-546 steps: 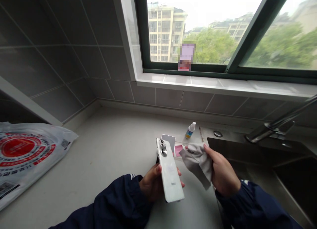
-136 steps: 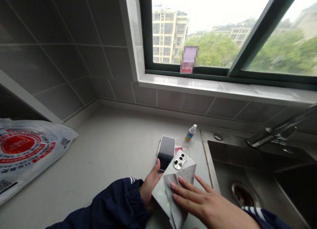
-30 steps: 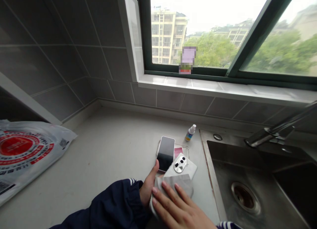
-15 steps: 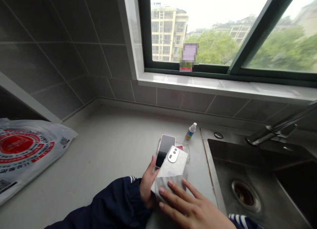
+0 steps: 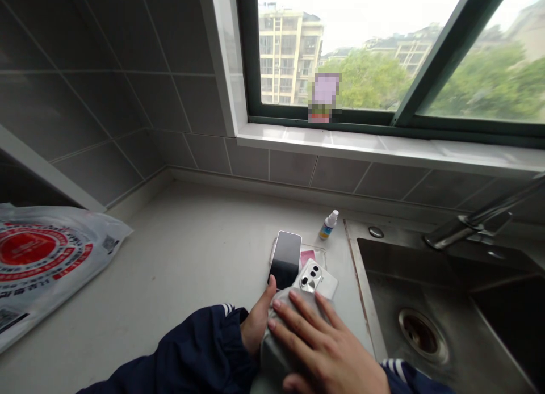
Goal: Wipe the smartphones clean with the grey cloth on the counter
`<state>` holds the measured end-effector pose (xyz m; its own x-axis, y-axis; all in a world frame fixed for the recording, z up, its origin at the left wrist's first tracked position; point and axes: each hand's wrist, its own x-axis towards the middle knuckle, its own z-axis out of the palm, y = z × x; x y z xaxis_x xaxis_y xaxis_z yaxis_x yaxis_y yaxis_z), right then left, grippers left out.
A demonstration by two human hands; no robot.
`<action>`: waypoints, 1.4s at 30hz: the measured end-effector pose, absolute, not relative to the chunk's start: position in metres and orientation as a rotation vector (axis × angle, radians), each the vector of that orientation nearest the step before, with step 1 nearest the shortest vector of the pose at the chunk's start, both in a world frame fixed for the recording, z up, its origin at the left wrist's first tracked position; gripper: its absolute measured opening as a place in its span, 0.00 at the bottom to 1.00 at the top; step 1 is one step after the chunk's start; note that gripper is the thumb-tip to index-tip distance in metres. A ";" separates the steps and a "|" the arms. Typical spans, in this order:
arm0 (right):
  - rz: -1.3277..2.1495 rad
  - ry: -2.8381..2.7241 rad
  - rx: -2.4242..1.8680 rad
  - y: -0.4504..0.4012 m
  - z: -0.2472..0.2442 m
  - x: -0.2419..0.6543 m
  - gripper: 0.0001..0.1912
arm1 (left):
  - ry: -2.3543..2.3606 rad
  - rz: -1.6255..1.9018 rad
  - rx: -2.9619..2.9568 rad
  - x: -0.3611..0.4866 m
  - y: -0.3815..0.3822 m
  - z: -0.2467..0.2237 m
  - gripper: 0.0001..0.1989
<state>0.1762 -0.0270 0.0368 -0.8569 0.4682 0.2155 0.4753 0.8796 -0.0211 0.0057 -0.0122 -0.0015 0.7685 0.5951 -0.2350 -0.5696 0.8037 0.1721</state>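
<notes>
A white smartphone (image 5: 327,280) with a silver camera block is tilted over the counter, back side up. My left hand (image 5: 256,320) grips it from the left, thumb along its edge, the other fingers hidden beneath. Spread over the lower part of the phone is a grey cloth (image 5: 272,348). On top of that cloth my right hand (image 5: 327,337) lies flat, its fingers stretched and apart. Just beyond, a second phone (image 5: 286,258) with a dark screen lies on a clear phone case (image 5: 322,252). Something pink (image 5: 307,256) shows beside it.
A small spray bottle (image 5: 328,225) stands behind the phones. To the right is a steel sink (image 5: 383,292) with a faucet (image 5: 455,232). A printed plastic bag (image 5: 55,252) rests on the counter (image 5: 183,258) at the left, and a window sill (image 5: 361,147) runs behind.
The white phone has turned clockwise and its camera end has shifted right and down, uncovering more of the dark-screened phone. The right hand and cloth have slid up nearer the camera block.
</notes>
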 end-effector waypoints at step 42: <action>0.394 -2.229 -1.185 0.008 0.037 0.202 0.18 | 0.211 0.480 0.496 0.003 -0.015 -0.015 0.45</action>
